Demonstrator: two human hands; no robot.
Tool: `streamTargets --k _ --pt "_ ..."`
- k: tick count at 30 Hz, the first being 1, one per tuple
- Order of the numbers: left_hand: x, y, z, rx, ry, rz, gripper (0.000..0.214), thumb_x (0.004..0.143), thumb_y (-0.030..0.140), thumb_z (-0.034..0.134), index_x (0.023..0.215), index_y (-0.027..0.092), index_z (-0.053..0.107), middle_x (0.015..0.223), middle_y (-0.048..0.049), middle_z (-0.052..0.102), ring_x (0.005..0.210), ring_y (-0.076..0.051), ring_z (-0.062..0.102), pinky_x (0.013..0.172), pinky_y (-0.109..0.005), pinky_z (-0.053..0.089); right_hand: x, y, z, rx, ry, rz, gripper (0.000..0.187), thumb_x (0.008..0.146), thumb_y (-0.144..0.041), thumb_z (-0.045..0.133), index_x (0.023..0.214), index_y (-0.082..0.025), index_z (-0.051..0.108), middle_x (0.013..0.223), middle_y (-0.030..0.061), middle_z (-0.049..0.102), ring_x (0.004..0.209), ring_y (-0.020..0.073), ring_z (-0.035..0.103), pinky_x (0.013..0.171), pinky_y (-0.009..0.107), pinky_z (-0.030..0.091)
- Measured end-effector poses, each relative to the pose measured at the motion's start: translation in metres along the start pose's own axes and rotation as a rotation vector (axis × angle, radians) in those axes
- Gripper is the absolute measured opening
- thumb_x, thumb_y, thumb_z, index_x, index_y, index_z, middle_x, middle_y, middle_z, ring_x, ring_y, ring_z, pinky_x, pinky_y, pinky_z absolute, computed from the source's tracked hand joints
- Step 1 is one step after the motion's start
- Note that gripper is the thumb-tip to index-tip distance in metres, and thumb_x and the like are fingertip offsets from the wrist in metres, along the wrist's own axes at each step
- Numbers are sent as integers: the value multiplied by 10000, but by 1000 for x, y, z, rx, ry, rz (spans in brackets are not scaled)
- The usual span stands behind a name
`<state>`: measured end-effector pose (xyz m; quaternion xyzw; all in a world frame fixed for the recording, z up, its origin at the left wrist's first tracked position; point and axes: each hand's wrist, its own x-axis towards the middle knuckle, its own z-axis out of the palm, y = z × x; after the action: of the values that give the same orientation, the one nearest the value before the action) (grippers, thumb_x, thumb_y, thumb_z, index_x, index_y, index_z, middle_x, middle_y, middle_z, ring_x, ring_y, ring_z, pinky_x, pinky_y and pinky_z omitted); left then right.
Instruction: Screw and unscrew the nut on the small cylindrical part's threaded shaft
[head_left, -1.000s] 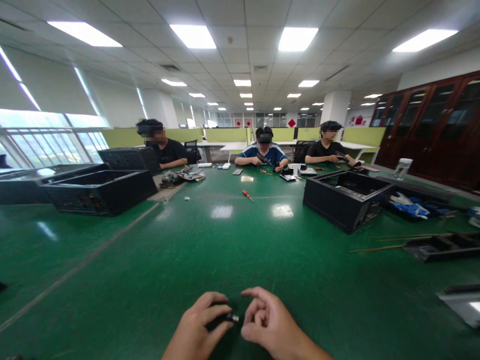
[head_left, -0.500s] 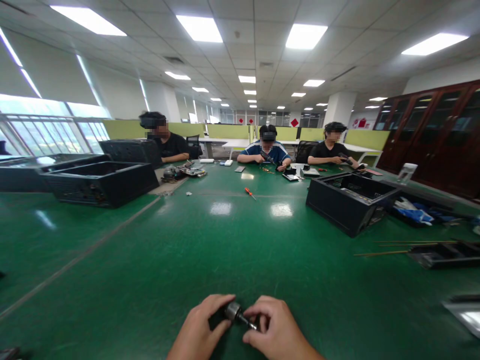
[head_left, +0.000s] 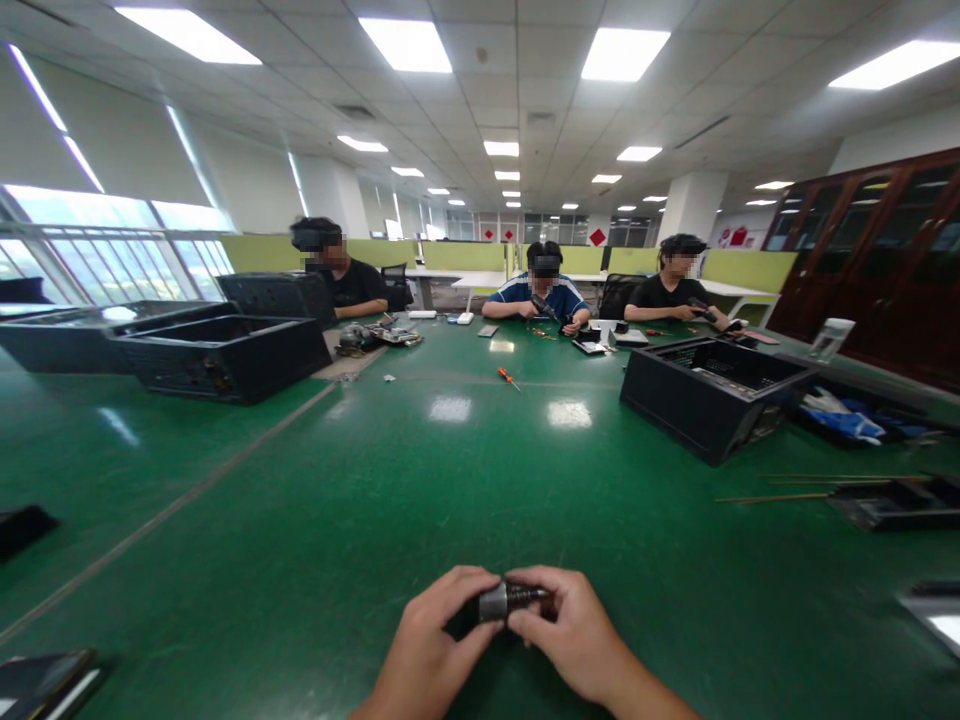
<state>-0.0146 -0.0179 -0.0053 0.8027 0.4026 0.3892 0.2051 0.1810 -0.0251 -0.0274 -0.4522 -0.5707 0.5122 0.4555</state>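
Observation:
Low in the middle of the head view, both hands meet over the green table (head_left: 315, 560). My left hand (head_left: 431, 650) is closed around a dark tool body with a silver metal collar (head_left: 493, 602). My right hand (head_left: 574, 635) pinches the dark tip that sticks out of that collar, fingers curled. The rest of the tool is hidden under my fingers.
Black open computer cases stand at the left (head_left: 225, 355) and right (head_left: 712, 395). A red-handled screwdriver (head_left: 508, 377) lies mid-table. Thin rods and a black tray (head_left: 892, 500) are at the right. Three people sit working at the far end. A dark object (head_left: 37, 680) lies bottom left.
The camera has tilted down and to the right a little. The silver collar came out from under my left fingers, and my right fingers shifted along the tip toward it.

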Motion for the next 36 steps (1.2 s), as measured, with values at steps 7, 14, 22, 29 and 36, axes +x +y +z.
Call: streamTargets --k 7,14,22,29,36 --pt "10 3 -3 -18 19 18 284 786 179 738 1052 273 710 1002 -28 739 933 -181 701 848 -273 553 3 -5 -6 -32 10 -39 100 784 -204 679 868 -153 693 724 17 684 695 178 632 669 272 465" --pt "36 0 9 -96 -18 20 282 707 153 791 975 217 728 935 -48 740 884 -196 697 810 -306 552 8 -7 -25 -186 138 -107 199 799 -308 694 898 -156 775 841 72 745 773 216 652 700 297 480" --pt "28 -7 -2 -108 -73 56 265 721 187 785 979 229 739 910 -54 750 841 -194 707 789 -312 555 5 -1 -18 -230 93 -88 148 762 -287 729 853 -191 795 768 47 744 684 191 635 651 288 467" --pt "28 -5 1 -95 -52 65 270 714 186 796 974 231 737 898 -46 753 819 -189 710 763 -295 558 6 1 -21 -218 98 -96 155 740 -264 742 871 -193 785 812 54 750 735 210 662 689 303 489" --pt "26 -8 2 -69 1 106 316 705 159 796 1004 238 728 904 -42 752 823 -186 712 762 -294 568 5 1 -20 -203 106 -77 154 754 -277 731 867 -187 784 811 59 752 742 218 657 709 316 490"
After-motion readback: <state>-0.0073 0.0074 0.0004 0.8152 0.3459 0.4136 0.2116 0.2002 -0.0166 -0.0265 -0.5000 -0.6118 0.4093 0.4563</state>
